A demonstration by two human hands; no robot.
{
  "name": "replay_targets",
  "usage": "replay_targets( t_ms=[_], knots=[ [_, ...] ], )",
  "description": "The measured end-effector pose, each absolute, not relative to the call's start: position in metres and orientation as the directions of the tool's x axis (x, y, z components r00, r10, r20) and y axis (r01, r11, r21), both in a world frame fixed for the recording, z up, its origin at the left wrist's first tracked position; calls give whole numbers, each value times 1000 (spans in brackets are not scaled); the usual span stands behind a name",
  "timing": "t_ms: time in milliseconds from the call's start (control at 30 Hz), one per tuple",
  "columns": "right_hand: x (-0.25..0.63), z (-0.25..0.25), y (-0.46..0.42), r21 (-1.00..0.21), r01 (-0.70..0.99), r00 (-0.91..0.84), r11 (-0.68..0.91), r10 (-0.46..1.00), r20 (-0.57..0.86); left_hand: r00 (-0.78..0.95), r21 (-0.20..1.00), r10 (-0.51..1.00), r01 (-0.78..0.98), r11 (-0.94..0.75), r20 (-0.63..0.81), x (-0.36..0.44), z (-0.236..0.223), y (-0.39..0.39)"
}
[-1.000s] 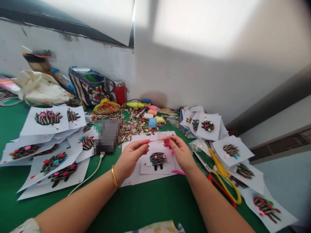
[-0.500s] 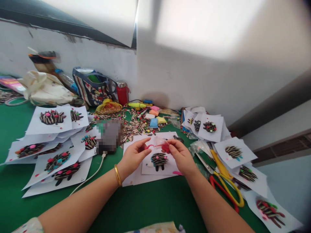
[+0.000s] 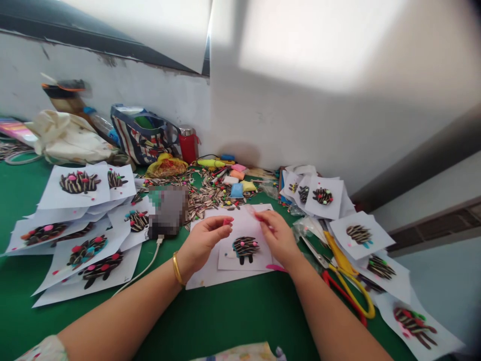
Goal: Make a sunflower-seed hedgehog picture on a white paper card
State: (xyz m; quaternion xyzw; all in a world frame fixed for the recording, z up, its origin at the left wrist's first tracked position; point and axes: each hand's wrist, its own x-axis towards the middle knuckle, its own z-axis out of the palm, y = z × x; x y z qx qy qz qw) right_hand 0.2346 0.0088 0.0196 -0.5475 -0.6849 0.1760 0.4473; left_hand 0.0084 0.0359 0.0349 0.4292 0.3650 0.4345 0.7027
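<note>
Over a white card (image 3: 225, 264), my left hand (image 3: 205, 243) pinches a small bit of red clay (image 3: 228, 220) between thumb and fingers. My right hand (image 3: 280, 238), a short way to the right, is closed on a clear plastic wrapper (image 3: 252, 211); any red clay inside it is mostly hidden by the fingers. The card carries a hedgehog (image 3: 246, 245) made of striped sunflower seeds, with pink balls, a blue edge and dark feet. Beneath the card lie larger white sheets (image 3: 203, 278). A bright pink strip (image 3: 276, 267) sticks out near my right wrist.
Seed-picture cards (image 3: 86, 190) pile up on the left, and more cards (image 3: 361, 235) lie to the right. Scissors (image 3: 338, 273) with yellow and red handles rest beside my right forearm. Loose sunflower seeds (image 3: 205, 198), clay blocks (image 3: 236, 189) and a red flask (image 3: 188, 145) stand farther back.
A thin red strand stretched between my hands and has come apart. The red bit now sits in my left fingertips, while my right hand keeps the wrapper. The hands are separated.
</note>
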Motion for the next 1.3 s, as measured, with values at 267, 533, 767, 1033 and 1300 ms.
replay_targets(
  t_ms=[267,533,767,1033,1300],
  knots=[
    [229,23,4,-454,786,-169,421,852,496,439,798,868,-426,427,-231,9,39,29],
    [208,40,-17,-465,686,-248,559,781,573,499,815,849,-412,407,-172,11,37,24],
    [200,44,-24,-440,656,-274,614,736,619,524,858,831,-326,397,-185,11,33,23],
    [197,44,-27,-457,663,-252,592,753,608,516,926,837,-198,322,-181,15,35,21],
    [194,44,-28,-434,645,-280,629,723,631,538,979,827,-15,202,-163,14,43,17]
  ],
)
